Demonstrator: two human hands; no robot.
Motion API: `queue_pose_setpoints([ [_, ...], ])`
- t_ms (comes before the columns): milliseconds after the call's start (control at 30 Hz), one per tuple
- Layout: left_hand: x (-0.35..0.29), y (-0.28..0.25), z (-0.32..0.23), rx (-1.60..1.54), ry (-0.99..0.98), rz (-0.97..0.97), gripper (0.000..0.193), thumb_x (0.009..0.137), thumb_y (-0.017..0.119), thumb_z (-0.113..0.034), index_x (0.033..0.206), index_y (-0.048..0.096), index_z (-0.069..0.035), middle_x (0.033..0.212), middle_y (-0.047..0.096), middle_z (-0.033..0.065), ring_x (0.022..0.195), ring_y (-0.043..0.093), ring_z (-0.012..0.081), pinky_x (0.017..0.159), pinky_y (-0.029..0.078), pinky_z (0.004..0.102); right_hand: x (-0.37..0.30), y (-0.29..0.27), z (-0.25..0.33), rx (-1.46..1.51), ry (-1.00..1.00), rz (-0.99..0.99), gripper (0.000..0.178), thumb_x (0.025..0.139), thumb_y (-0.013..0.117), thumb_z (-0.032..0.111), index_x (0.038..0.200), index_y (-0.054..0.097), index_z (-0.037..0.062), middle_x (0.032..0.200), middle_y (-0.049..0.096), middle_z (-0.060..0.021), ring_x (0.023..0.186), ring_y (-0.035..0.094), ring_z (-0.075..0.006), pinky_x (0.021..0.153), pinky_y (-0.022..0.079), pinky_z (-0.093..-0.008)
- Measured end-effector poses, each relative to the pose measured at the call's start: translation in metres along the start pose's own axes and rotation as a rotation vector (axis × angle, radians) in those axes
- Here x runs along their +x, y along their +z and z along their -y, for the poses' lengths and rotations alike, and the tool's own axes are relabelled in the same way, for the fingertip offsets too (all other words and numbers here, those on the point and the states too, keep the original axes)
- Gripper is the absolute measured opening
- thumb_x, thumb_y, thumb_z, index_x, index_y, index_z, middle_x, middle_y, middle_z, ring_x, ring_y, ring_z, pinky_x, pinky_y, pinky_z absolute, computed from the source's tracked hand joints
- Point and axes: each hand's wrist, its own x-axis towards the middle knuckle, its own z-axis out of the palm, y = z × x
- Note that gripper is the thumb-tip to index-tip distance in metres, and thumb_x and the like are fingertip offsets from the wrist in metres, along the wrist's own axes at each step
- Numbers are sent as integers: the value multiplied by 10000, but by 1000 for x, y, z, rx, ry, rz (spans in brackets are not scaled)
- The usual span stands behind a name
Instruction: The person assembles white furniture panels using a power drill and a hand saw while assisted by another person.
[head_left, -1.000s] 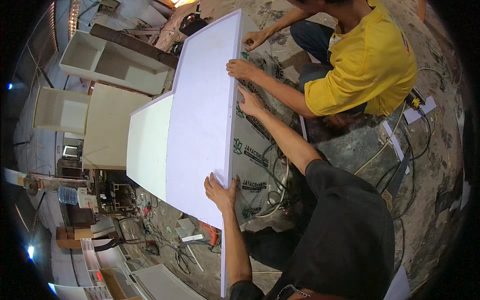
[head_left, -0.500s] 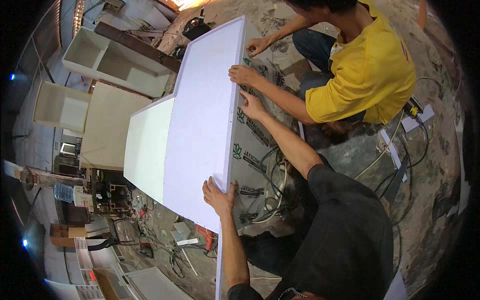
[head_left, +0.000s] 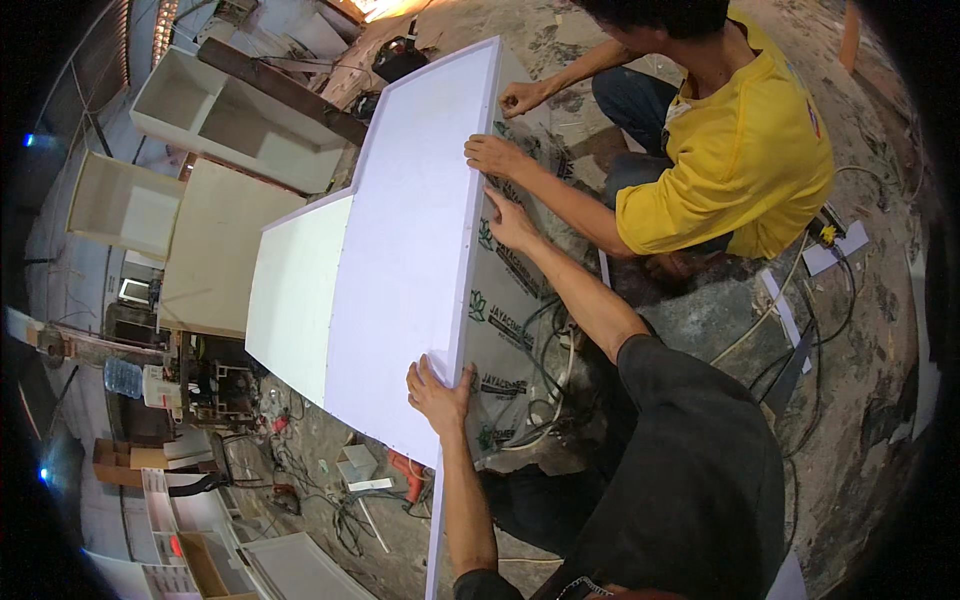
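Observation:
A long white cabinet panel (head_left: pixel 405 220) lies tilted before me, with a narrow white strip (head_left: pixel 476 170) running along its right edge. Near the strip's lower part, my left hand (head_left: pixel 440 398) grips the edge, its fingers over the panel face and thumb against the outer side. Farther up, my right hand (head_left: pixel 511 220) is at the same strip, index finger pressed to its side and other fingers curled. A co-worker's hand (head_left: pixel 495 156) rests on the strip just beyond, and their other hand (head_left: pixel 520 98) is closed near the far corner; what it holds is too small to tell.
The co-worker in a yellow shirt (head_left: pixel 740 150) squats at right. Plastic-wrapped board (head_left: pixel 500 300) stands below the strip, with cables beside it. An orange power drill (head_left: pixel 408 475) lies on the floor near cables and offcuts. Open white cabinet boxes (head_left: pixel 240 120) stand at far left.
The whole view has shifted slightly. Both my hands keep their places on the strip, and the co-worker's hands stay near the far end.

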Motion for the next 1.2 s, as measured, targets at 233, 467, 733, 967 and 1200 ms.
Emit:
queue_pose_setpoints([
  [233, -1, -2, -4, -17, -4, -2, 928, 693, 804, -557, 1408, 486, -59, 1447, 442, 221, 1392, 364, 374, 1100, 287, 613, 0, 2, 2, -60, -43, -37, 751, 789, 622, 58, 1503, 397, 94, 922, 615, -145, 874, 618, -279, 799, 504, -395],
  [467, -1, -5, -5, 15, 15, -7, 922, 706, 794, -570, 1395, 498, -34, 1433, 460, 243, 1358, 400, 400, 1076, 326, 575, 3, 1, 13, -8, 4, 40, 841, 776, 648, 71, 1549, 316, 69, 856, 613, -131, 827, 621, -275, 784, 506, -380],
  [733, -1, -9, -10, 14, 4, 17, 930, 711, 789, -584, 1397, 494, -30, 1437, 455, 241, 1365, 392, 395, 1087, 315, 568, 1, 3, 16, 24, -3, 49, 876, 759, 646, 84, 1550, 275, 19, 805, 627, -194, 766, 639, -316, 719, 505, -425],
  [967, -1, -10, -10, 17, -2, 35, 927, 714, 795, -572, 1401, 491, -28, 1435, 458, 233, 1362, 395, 392, 1086, 317, 566, 4, 8, 14, -21, 4, 47, 894, 783, 633, 75, 1564, 204, 3, 845, 622, -208, 798, 636, -333, 723, 497, -440],
  [1200, -1, -8, -9, 28, -6, 44, 929, 711, 796, -565, 1405, 489, -28, 1438, 460, 235, 1359, 406, 391, 1083, 323, 561, 3, 7, 14, -53, 59, 103, 899, 794, 630, 81, 1571, 184, 11, 866, 630, -215, 829, 643, -350, 755, 501, -433],
])
